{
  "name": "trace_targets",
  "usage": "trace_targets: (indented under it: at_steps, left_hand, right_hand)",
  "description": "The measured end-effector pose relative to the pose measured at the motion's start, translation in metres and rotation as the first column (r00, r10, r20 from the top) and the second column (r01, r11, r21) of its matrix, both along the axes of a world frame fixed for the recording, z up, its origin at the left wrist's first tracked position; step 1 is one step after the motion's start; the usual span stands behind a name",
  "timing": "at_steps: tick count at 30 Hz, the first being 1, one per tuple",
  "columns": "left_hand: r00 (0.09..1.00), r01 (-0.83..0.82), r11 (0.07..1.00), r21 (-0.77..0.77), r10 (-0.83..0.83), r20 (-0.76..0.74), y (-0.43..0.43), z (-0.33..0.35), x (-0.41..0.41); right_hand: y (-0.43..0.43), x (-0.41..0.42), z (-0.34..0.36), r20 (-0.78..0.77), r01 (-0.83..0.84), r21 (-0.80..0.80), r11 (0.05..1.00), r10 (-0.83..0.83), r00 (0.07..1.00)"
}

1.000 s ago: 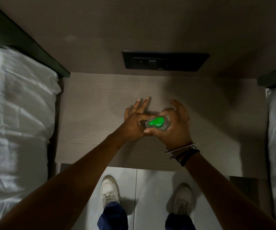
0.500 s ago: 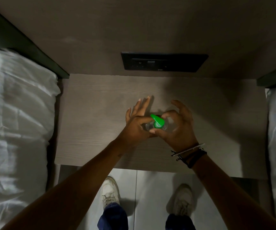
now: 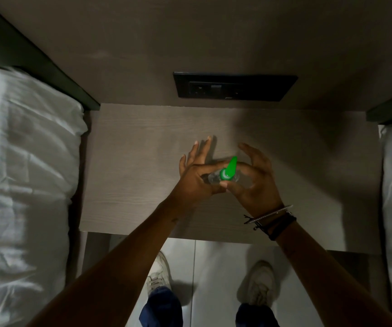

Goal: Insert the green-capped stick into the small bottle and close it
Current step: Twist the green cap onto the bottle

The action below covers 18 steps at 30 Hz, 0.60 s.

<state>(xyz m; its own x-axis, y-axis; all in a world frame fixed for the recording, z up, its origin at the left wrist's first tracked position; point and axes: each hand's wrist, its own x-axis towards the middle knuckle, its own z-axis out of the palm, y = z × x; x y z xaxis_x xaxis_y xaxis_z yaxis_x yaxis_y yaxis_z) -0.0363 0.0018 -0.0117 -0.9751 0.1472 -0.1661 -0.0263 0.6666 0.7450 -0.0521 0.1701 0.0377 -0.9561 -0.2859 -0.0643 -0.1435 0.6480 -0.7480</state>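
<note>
Since a second ago the bright green conical plastic cap has turned from lying nearly flat across the hands to pointing up and away from the person, and both hands have lifted slightly toward the wall. The small clear plastic bottle sits between the two hands, held above the pale grey wood-grain table and not resting on it.

The left hand pinches the bottle's body with thumb and forefinger, its other fingers spread outward, seemingly to keep them out of the way while steadying the bottle. The right hand pinches the base of the green cap between thumb and forefinger, its remaining fingers arched loosely over it, a grip that suits twisting.

The stick itself is not visible, so it is probably already inside the bottle. The step in hand looks like the closing turn; whether the cap is fully seated cannot be told.
</note>
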Motion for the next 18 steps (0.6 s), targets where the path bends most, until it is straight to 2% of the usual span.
trace_targets:
  at_steps: [4, 8, 10, 14, 18]
  left_hand:
    - [1.0, 0.014, 0.999, -0.053, -0.013, 0.022, 0.002, 0.003, -0.001]
    - [1.0, 0.003, 1.0, -0.013, -0.002, 0.011, -0.001, 0.002, -0.002]
    - [1.0, -0.006, 0.999, 0.032, 0.006, 0.01, -0.001, 0.002, -0.002]
    - [1.0, -0.014, 1.0, -0.012, 0.015, 0.012, 0.001, 0.003, 0.0]
    - [0.999, -0.016, 0.999, 0.029, 0.015, 0.036, -0.001, 0.006, -0.002]
  right_hand:
    - [-0.007, 0.002, -0.001, -0.025, 0.119, 0.035, 0.992, -0.118, 0.993]
    - [-0.009, 0.006, -0.002, 0.045, 0.083, -0.007, 0.997, -0.083, 0.996]
    - [-0.008, 0.007, -0.002, 0.005, 0.071, -0.02, 0.997, -0.071, 0.997]
    - [-0.011, 0.004, 0.001, -0.077, 0.151, 0.045, 0.988, -0.147, 0.986]
    - [-0.009, 0.003, -0.002, -0.014, 0.037, 0.082, 0.996, -0.036, 0.999]
